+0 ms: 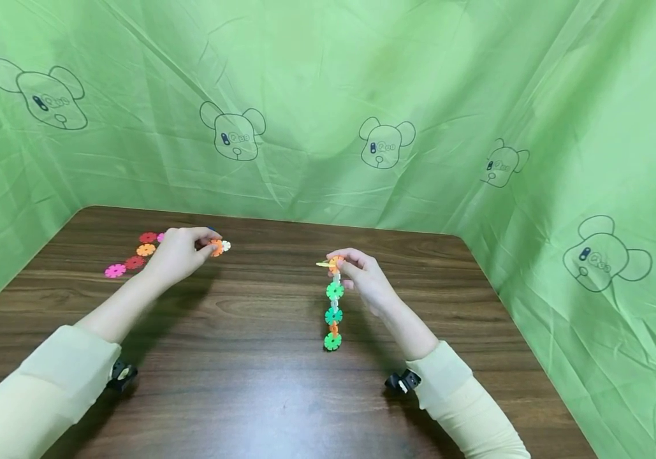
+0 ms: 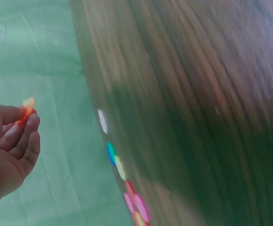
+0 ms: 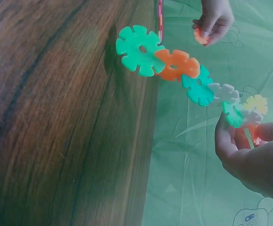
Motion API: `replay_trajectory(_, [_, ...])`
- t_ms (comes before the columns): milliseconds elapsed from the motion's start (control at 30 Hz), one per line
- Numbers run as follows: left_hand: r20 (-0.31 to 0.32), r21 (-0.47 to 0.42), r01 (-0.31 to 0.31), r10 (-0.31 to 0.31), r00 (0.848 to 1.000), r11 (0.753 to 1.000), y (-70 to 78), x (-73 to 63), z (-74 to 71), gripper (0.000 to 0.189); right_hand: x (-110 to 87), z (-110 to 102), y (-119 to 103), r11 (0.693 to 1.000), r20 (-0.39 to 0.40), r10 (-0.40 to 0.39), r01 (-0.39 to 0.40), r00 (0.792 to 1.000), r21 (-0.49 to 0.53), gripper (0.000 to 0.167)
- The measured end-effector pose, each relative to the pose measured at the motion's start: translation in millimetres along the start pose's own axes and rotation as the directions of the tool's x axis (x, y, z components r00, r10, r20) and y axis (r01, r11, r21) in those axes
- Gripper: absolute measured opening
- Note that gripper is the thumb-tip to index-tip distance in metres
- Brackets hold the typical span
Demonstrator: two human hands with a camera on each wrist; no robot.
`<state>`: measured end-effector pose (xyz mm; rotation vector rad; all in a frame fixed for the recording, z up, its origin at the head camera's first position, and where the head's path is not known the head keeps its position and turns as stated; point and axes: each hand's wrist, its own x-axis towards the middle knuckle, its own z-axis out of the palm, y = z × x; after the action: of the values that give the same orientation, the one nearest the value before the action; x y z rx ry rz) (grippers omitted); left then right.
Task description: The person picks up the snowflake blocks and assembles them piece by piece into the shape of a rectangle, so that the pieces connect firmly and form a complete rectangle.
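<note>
My left hand (image 1: 175, 256) pinches an orange notched plastic disc (image 1: 217, 247) between thumb and fingers, raised over the far left of the table. A white disc (image 1: 226, 245) shows just beside it in the head view. With my right hand (image 1: 366, 279) I hold the top of a chain of interlocked snowflake discs, gripping it at an orange disc (image 1: 336, 264). A yellow disc (image 3: 256, 104) sticks out near that grip. Below hang white and green discs, another orange disc (image 3: 176, 66) and a green end disc (image 3: 140, 51). My fingers partly hide the top joints.
On the table's far left lie loose discs: a pink disc (image 1: 115, 271), red discs (image 1: 135, 262) and an orange disc (image 1: 146, 250). Part of this group is behind my left hand. Green cloth (image 1: 316, 95) hangs around the back and sides of the wooden table (image 1: 259, 357).
</note>
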<state>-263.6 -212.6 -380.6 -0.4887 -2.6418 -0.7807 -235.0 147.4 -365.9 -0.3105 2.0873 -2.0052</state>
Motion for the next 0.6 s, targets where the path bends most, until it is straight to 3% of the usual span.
replay_trajectory(367, [-0.046, -0.115, 0.011, -0.017, 0.999, 0.993, 53.6, -7.2, -2.8, 0.008, 0.3, 4, -2, 1.0, -0.013, 0.004, -0.004, 1.0, -0.007, 0.031])
replay_trajectory(600, [-0.075, -0.192, 0.009, -0.024, 0.997, 0.981, 75.7, -9.0, -0.4, 0.007, -0.1, 7, -3, 1.0, -0.009, -0.026, 0.026, 1.0, -0.003, 0.027])
